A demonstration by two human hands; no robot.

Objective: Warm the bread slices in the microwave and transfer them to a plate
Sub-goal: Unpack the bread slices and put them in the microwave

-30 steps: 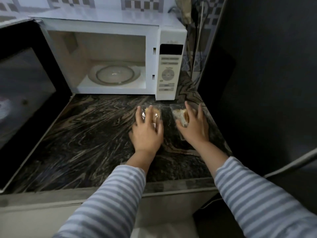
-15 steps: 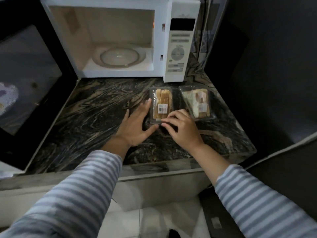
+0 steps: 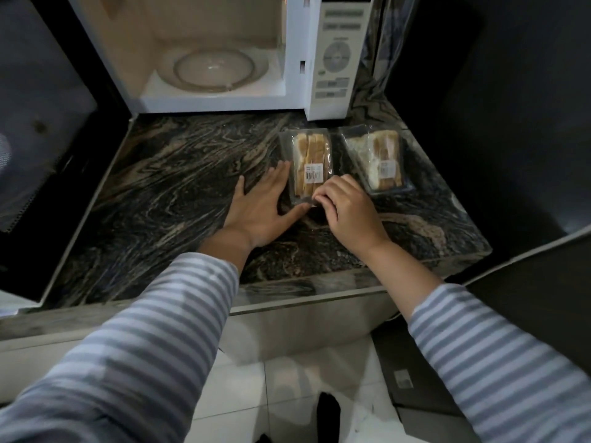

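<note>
Two clear plastic packs of bread slices lie side by side on the dark marble counter (image 3: 179, 187) in front of the microwave (image 3: 335, 55). The left pack (image 3: 308, 158) carries a barcode label. My left hand (image 3: 262, 209) lies flat and spread on the counter, its fingers against the pack's left edge and its thumb by the near corner. My right hand (image 3: 348, 209) pinches the near edge of the left pack with curled fingertips. The right pack (image 3: 377, 161) lies untouched. The microwave stands open, with a bare glass turntable (image 3: 214, 68) inside.
The microwave's black door (image 3: 44, 116) hangs open over the counter's left side. A dark wall (image 3: 495, 107) borders the counter on the right. The counter's front edge (image 3: 303, 292) runs below my wrists, with white floor tiles (image 3: 287, 394) beneath. No plate is in view.
My hands came off the tops of both packs and drew back. My left hand now lies beside the left pack, and my right hand moved over to pinch that pack's near edge. My view tilted down.
</note>
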